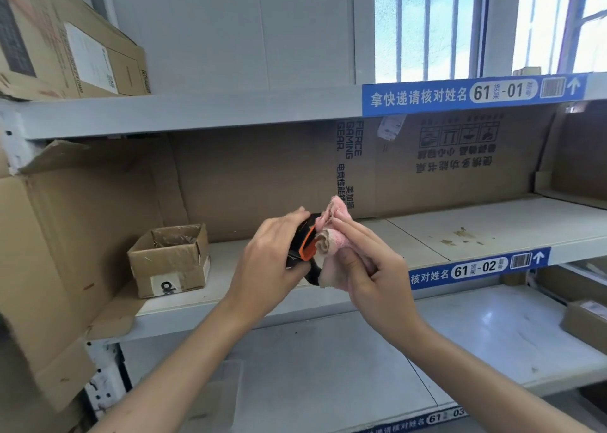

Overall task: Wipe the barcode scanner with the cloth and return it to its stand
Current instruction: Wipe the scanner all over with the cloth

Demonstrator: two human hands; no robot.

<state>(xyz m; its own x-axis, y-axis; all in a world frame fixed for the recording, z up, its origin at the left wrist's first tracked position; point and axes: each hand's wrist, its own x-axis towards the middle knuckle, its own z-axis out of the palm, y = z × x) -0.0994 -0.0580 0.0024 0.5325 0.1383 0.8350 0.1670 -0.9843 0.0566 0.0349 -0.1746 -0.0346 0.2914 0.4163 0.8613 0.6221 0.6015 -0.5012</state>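
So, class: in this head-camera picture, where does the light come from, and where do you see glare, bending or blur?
Head view: daylight enters by the barred window, which is washed out; a soft sheen lies on the lowest shelf; the wide lens bows the shelf edges; the hands, scanner and cloth look slightly soft.

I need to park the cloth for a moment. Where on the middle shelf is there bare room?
The middle shelf is bare right of the hands, up to the cardboard at its far right end. Its left end is crowded by the small open box and a flattened carton.
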